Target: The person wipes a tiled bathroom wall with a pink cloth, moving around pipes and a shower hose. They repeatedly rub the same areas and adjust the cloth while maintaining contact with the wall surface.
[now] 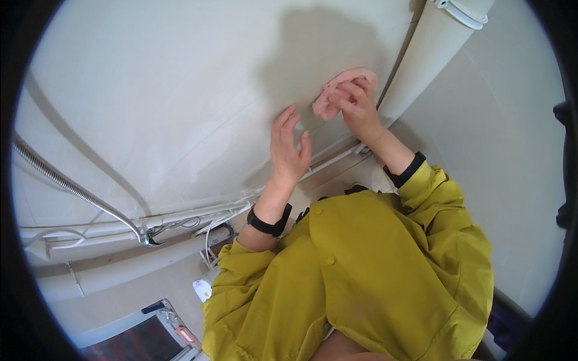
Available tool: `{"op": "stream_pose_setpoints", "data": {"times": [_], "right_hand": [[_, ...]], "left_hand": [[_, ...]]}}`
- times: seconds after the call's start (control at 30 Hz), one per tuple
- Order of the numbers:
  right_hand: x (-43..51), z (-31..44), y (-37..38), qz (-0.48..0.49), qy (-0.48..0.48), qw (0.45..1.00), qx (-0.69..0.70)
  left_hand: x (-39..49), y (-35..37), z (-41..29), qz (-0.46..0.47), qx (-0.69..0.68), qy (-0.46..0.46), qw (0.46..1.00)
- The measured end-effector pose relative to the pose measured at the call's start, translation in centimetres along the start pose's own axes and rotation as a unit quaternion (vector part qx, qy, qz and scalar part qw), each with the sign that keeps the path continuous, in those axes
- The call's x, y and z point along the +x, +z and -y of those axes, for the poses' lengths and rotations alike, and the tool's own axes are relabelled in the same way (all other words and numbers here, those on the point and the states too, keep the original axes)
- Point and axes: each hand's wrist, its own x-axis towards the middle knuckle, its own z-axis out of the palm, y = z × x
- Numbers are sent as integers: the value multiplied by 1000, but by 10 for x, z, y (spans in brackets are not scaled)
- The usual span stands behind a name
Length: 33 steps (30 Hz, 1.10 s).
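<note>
A pink cloth (345,81) is bunched under the fingers of my right hand (361,110), which presses it against the pale wall (216,58) near the corner. My left hand (289,149) is lifted to the left of it, fingers spread and holding nothing. Its fingertips are close to the wall; whether they touch it I cannot tell. Each wrist has a black band (269,221) around it, below the rolled end of a yellow-green sleeve.
Beside my right hand a thick white pipe (433,67) runs along the corner. Thin white pipes (180,219) cross the wall at left, with a metal flexible hose (81,187) joined to them. A framed dark panel (140,340) shows at lower left.
</note>
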Motion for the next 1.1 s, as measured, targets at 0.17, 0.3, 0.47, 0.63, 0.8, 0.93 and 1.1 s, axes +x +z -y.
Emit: {"op": "stream_pose_setpoints", "data": {"times": [0.17,0.3,0.47,0.63,0.8,0.93,1.1], "right_hand": [[19,-35,-19,-49,-17,999,13],[45,-62,-36,-104,15,993,-48],[-5,-58,-31,-44,123,990,-52],[-46,-45,-25,-7,258,965,41],[-30,-51,-25,-18,183,982,31],[-55,-52,-15,21,146,989,22],[-93,-45,-6,44,242,965,92]], "left_hand": [[11,18,-10,21,-1,-2,1000],[19,35,-19,29,4,-5,1000],[23,52,-24,21,3,-12,1000],[18,67,-27,35,26,-18,999],[15,78,-29,39,21,-47,998],[10,83,-25,49,38,-52,997],[-4,80,-16,65,35,-64,995]]}}
